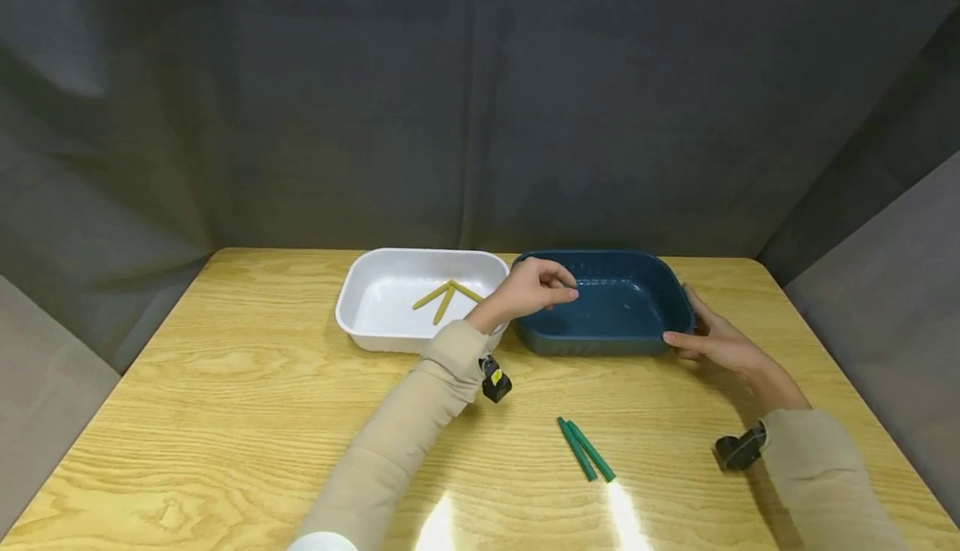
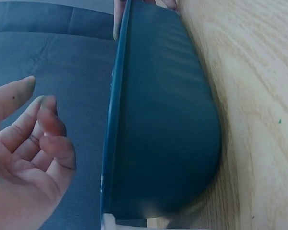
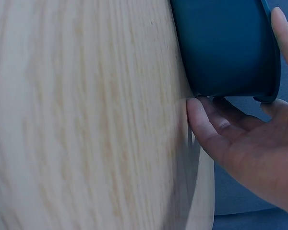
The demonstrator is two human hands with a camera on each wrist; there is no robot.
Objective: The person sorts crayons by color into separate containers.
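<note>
A dark blue tray [image 1: 600, 341] stands on the wooden table [image 1: 225, 384], touching a white tray [image 1: 358, 288] on its left. My left hand [image 1: 536, 286] hovers over the blue tray's left end with fingers loosely curled, and in the left wrist view the hand [image 2: 29, 158] holds nothing beside the tray's wall [image 2: 168, 120]. My right hand [image 1: 708, 334] holds the blue tray's right end. In the right wrist view its fingers [image 3: 206, 124] lie under the end wall [image 3: 225, 43] and the thumb reaches over the rim. The blue tray looks bare inside.
Three yellow sticks [image 1: 446, 294] lie fanned in the white tray. Two green sticks [image 1: 587, 449] lie side by side on the table near the front, between my arms. Dark cloth walls close in the table's back and sides.
</note>
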